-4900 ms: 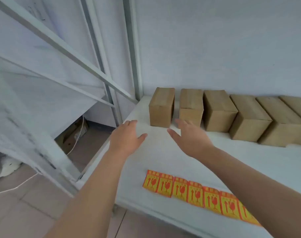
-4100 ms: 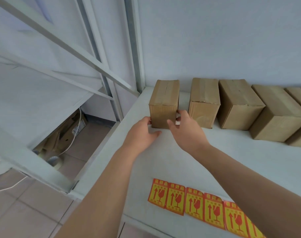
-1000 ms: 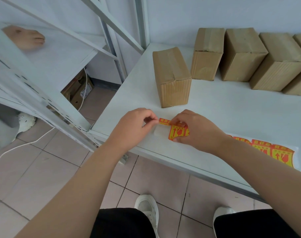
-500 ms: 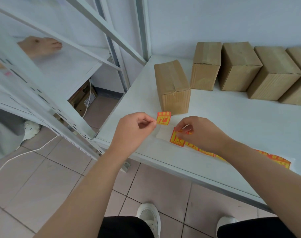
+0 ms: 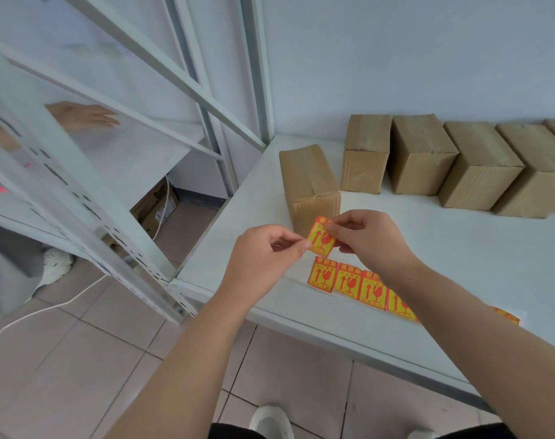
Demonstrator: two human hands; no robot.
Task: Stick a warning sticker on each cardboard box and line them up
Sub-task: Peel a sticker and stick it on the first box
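The left hand (image 5: 263,251) and right hand (image 5: 368,242) pinch one warning sticker (image 5: 321,238), seemingly peeled, just before the forward box (image 5: 307,179); next it wants pressing flat there.

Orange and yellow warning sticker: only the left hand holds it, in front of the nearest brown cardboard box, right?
No, the head view shows the left hand and right hand both pinching the orange and yellow warning sticker in front of that brown cardboard box.
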